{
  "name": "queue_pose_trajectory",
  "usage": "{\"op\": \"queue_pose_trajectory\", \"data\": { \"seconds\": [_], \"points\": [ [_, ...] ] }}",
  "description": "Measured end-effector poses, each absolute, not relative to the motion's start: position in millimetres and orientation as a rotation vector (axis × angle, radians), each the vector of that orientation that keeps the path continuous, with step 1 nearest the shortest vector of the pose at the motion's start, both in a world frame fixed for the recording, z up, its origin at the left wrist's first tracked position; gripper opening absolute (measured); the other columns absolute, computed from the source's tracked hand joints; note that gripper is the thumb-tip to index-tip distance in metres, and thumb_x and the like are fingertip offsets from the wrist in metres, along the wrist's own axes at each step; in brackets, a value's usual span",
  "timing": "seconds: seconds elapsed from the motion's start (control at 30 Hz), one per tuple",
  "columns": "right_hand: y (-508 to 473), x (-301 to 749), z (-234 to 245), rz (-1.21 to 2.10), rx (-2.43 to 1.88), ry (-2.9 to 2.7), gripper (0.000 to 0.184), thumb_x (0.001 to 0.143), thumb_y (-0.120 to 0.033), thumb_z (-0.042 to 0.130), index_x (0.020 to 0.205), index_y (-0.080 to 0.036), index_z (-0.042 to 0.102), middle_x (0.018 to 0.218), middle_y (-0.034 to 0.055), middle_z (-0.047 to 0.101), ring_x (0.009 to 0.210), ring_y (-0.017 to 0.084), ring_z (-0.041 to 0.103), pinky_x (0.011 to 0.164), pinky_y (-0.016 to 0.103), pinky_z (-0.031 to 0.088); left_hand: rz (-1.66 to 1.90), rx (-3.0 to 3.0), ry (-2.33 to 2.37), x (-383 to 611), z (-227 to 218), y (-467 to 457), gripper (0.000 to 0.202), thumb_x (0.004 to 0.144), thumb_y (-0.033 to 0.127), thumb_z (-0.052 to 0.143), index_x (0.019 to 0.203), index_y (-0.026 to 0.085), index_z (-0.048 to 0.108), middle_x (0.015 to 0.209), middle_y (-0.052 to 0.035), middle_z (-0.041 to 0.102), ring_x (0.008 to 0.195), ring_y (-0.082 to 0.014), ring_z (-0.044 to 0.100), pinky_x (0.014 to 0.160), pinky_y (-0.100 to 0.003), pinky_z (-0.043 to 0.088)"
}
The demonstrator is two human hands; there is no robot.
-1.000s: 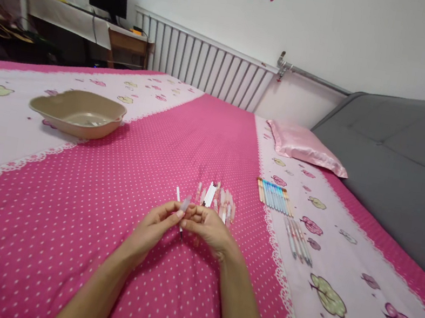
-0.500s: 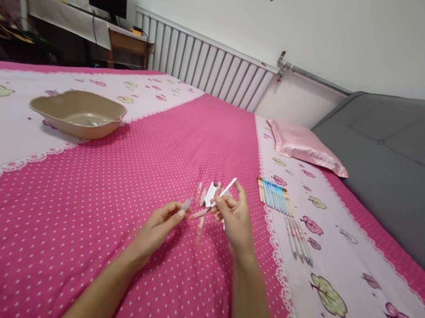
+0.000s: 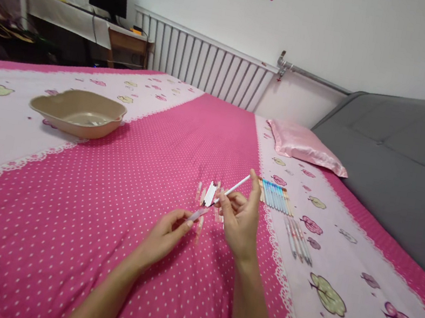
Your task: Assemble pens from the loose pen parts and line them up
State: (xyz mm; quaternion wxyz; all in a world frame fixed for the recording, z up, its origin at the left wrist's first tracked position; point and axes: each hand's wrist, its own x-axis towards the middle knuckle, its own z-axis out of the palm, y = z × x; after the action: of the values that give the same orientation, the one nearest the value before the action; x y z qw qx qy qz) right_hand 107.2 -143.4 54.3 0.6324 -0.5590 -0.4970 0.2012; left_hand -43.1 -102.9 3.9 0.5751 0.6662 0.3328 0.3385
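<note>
My right hand (image 3: 241,219) pinches a slim white pen (image 3: 237,185), its dark lower end pointing down to the left and its other end near the raised index finger. In my left hand (image 3: 168,233), thumb and fingers close on a pale translucent pen cap (image 3: 197,215). The cap lines up with the pen's dark end, at or very near it; whether the end is inside is too small to tell. Just beyond lie several white pens (image 3: 210,194) side by side on the bed. Around them are several pale pinkish, translucent pieces (image 3: 199,228), partly hidden by my right hand.
Right of my hands lies a row of blue and tan pens (image 3: 275,196), with grey-and-pink pens (image 3: 299,241) nearer me. A beige basin (image 3: 74,124) holding small pieces stands left on the pink dotted bedspread (image 3: 105,206). A pink pillow (image 3: 307,148) lies by the grey headboard (image 3: 403,149).
My left hand has turned the cap from pointing up to pointing right, toward the pen's dark end. My right hand has shifted slightly right, tilting the pen lower.
</note>
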Motion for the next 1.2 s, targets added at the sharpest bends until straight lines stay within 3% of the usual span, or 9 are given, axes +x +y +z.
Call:
{"op": "queue_pose_trajectory", "data": {
  "seconds": [0.33, 0.67, 1.07, 1.2],
  "points": [
    [-143.3, 102.6, 54.9, 0.514, -1.292, -1.195, 0.075, 0.085, -0.029, 0.053, 0.145, -0.028, 0.009, 0.081, 0.0025, 0.059, 0.072, 0.018, 0.059, 0.071, 0.036, 0.05, 0.792, 1.525, 0.773, -43.6, 6.0, -103.9, 0.029, 0.082, 0.042, 0.057, 0.089, 0.016, 0.066, 0.081, -0.0051, 0.061, 0.072, -0.0161, 0.052, 0.065, -0.025, 0.038],
    [-140.3, 100.3, 49.1, 0.511, -1.318, -1.235, 0.069, 0.082, -0.027, 0.055, 0.143, -0.027, 0.022, 0.081, 0.0013, 0.061, 0.073, 0.016, 0.06, 0.071, 0.033, 0.05, 0.797, 1.484, 0.692, -43.6, 6.8, -103.2, 0.026, 0.083, 0.04, 0.057, 0.086, 0.016, 0.066, 0.083, -0.0061, 0.063, 0.078, -0.0174, 0.057, 0.072, -0.027, 0.041],
    [-139.4, 98.2, 47.0, 0.533, -1.301, -1.264, 0.068, 0.082, -0.025, 0.057, 0.142, -0.027, 0.025, 0.081, 0.0009, 0.064, 0.072, 0.016, 0.062, 0.069, 0.031, 0.05, 0.789, 1.395, 0.614, -43.2, 8.3, -104.3, 0.028, 0.084, 0.041, 0.056, 0.085, 0.015, 0.064, 0.08, -0.006, 0.062, 0.074, -0.0166, 0.058, 0.073, -0.029, 0.045],
    [-138.4, 97.2, 46.1, 0.539, -1.334, -1.369, 0.047, 0.085, -0.027, 0.052, 0.132, -0.026, 0.043, 0.08, 0.0012, 0.064, 0.07, 0.015, 0.062, 0.065, 0.028, 0.048, 0.803, 1.338, 0.586, -43.1, 11.2, -105.8, 0.028, 0.083, 0.043, 0.057, 0.084, 0.015, 0.062, 0.079, -0.0052, 0.061, 0.073, -0.0165, 0.059, 0.073, -0.03, 0.047]
  ]
}}
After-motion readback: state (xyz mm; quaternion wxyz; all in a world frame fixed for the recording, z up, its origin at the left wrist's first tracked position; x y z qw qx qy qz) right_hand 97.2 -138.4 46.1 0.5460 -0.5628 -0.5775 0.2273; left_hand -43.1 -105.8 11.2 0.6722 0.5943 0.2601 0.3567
